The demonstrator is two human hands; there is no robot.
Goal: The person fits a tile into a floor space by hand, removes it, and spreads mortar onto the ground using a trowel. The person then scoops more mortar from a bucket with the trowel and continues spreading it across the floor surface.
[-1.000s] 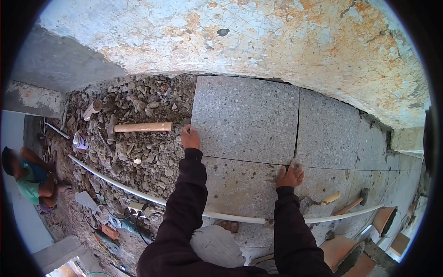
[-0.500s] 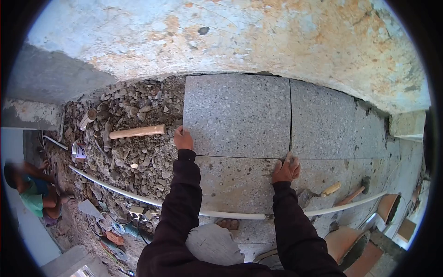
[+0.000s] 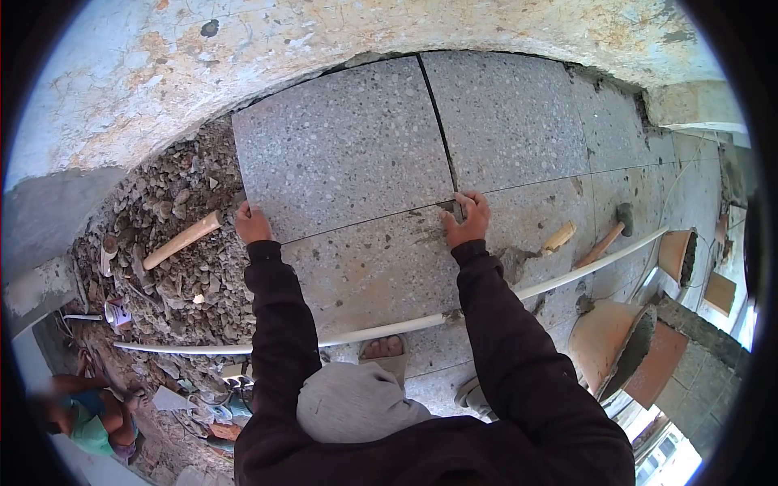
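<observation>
A grey speckled floor tile [image 3: 340, 146] lies against the foot of the wall. At its near left corner, my left hand [image 3: 254, 224] grips the edge with curled fingers. My right hand [image 3: 468, 220] is at the near right corner, thumb and fingers bent around a small dark spot at the joint; whether that is an object or a gap I cannot make out. A dark, narrow gap separates this tile from a matching tile [image 3: 515, 113] to its right. Nearer me lies a row of stained tiles [image 3: 365, 271].
Rubble [image 3: 194, 283] fills the left side, with a wooden-handled hammer [image 3: 182, 240] on it. A white pipe [image 3: 389, 330] crosses before me. On the right are a trowel [image 3: 559, 237], a mallet [image 3: 604, 243] and a clay-coloured tub [image 3: 604, 344]. Another person [image 3: 89, 413] squats lower left.
My view has turned and shifted, so the tiles appear slanted and higher up. Both hands stay at the tile's near corners. The gap between the two wall-side tiles looks slightly wider.
</observation>
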